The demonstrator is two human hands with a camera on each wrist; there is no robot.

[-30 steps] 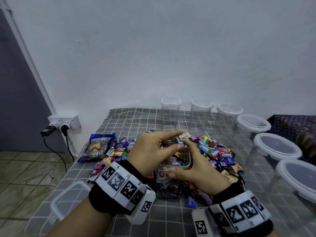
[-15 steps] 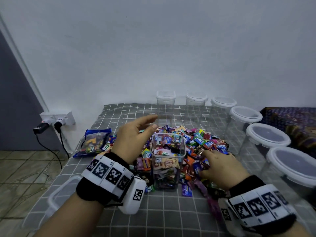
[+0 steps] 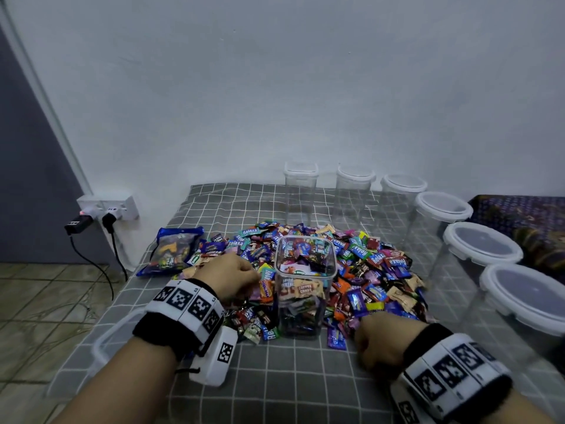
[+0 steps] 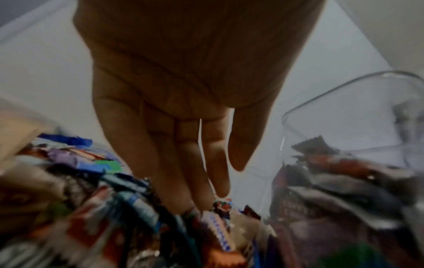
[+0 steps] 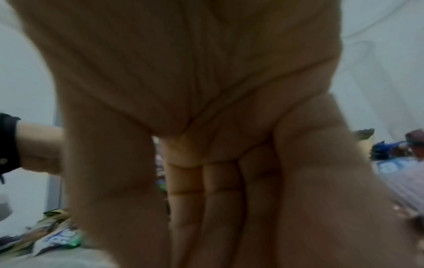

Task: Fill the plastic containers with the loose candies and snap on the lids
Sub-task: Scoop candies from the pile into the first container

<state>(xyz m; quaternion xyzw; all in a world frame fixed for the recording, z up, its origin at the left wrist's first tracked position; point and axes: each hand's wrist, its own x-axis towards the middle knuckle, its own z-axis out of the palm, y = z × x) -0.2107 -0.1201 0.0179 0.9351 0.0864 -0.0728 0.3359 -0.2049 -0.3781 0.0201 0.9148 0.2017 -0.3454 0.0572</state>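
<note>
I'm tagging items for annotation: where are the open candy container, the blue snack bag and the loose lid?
Open candy container (image 3: 302,304): head view, front wall.
Blue snack bag (image 3: 174,250): head view, middle of its face.
Loose lid (image 3: 114,332): head view, clear rim.

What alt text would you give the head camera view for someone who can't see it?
An open clear container, nearly full of wrapped candies, stands amid a candy pile; the left hand and right hand reach into the pile either side. Lidded empty containers line the back.
</note>
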